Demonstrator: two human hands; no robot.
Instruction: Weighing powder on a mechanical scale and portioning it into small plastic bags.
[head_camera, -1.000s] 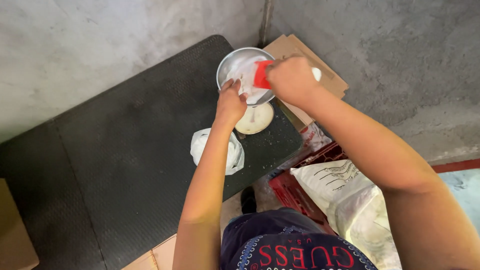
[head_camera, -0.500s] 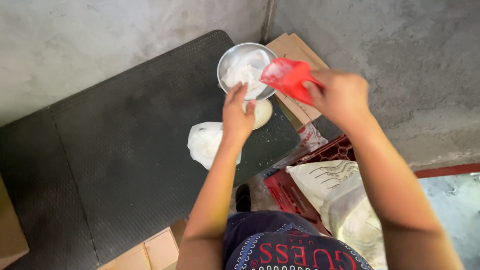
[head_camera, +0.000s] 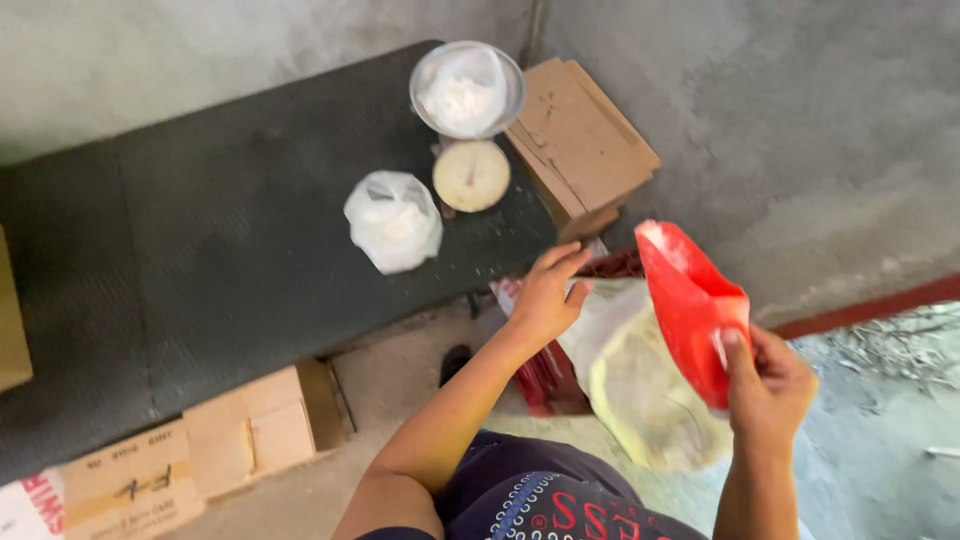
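My right hand (head_camera: 768, 388) grips a red plastic scoop (head_camera: 688, 304) by its handle, held over a large open sack (head_camera: 640, 385) of pale powder at the lower right. My left hand (head_camera: 547, 296) is open with fingers spread, resting at the sack's upper edge. On the dark table (head_camera: 200, 270) stands a dial scale (head_camera: 471, 175) carrying a metal bowl (head_camera: 466, 90) that holds a plastic bag of white powder. A tied plastic bag (head_camera: 393, 220) of white powder lies to the left of the scale.
Flattened brown cardboard (head_camera: 582, 140) leans at the table's right end against the grey wall. Cardboard boxes (head_camera: 190, 455) sit on the floor under the table's front edge. A red crate (head_camera: 545, 380) stands beside the sack.
Both hands have left the bowl on the scale. My right hand has swung the red scoop down and right to the sack, and my left hand has dropped to the sack's edge.
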